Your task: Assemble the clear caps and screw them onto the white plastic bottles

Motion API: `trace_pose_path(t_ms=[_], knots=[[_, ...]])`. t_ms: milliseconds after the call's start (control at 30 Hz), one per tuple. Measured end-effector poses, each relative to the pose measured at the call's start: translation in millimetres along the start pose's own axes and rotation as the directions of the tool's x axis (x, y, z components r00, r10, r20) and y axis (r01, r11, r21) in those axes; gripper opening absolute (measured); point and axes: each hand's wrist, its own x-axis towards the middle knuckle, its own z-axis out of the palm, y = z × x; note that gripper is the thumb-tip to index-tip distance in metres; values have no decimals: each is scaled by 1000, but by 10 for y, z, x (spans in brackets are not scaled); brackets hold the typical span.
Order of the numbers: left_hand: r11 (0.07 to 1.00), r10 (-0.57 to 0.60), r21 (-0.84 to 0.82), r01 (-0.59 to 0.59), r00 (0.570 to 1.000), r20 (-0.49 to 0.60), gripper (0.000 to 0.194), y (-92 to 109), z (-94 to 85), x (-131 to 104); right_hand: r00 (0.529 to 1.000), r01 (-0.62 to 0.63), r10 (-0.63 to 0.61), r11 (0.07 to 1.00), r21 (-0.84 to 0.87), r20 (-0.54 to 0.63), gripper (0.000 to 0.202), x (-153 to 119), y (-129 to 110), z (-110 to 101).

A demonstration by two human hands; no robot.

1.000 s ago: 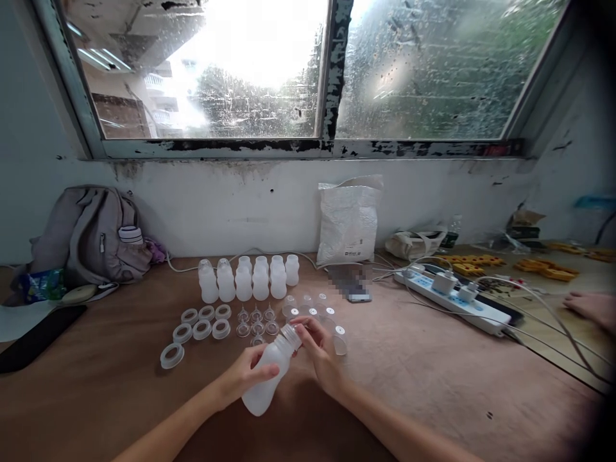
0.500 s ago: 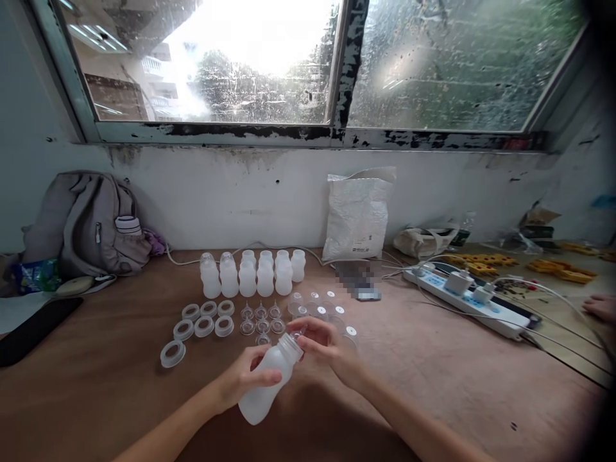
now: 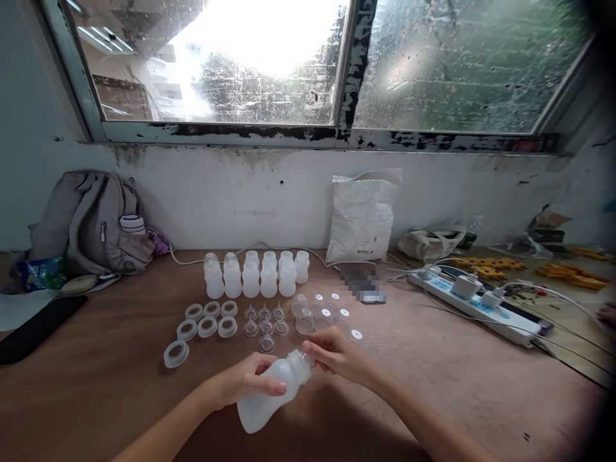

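A frosted white bottle (image 3: pixel 267 401), tilted with its threaded neck up and to the right, is in my left hand (image 3: pixel 248 383), whose fingers wrap round its body. At the bottle's mouth, my right hand (image 3: pixel 337 353) pinches a small clear piece (image 3: pixel 307 353), partly hidden by the fingers. Beyond my hands lie clear teat-shaped pieces (image 3: pixel 266 344), with white rings (image 3: pixel 176 353) to their left. Clear round covers (image 3: pixel 304 326) sit to the right, partly behind my right hand. Several white bottles (image 3: pixel 251 279) stand upright in rows behind.
A backpack (image 3: pixel 91 224) and a black flat object (image 3: pixel 41 330) are at the left. A silvery package (image 3: pixel 362 218) leans on the wall. On the right are a power strip (image 3: pixel 481 308), cables and yellow parts (image 3: pixel 572 276); a person's hand (image 3: pixel 607 312) shows at the edge.
The held bottle has tipped further toward the right. My right hand has shifted slightly right and down, its fingers still at the bottle's mouth. The view has shifted slightly.
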Motion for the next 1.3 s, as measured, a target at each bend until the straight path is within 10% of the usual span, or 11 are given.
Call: trace_pose_path(t_ms=[900,1300], knots=[[994,-88,-56,89,996,23,33,-53,-77,11,995,101,-103,967,-235,1,43,-1,23,-33],[991,-1,-134,-2,1000,-17,39,-89,67,5,997,5,-40,904,428,72,38,-27,-110,123]])
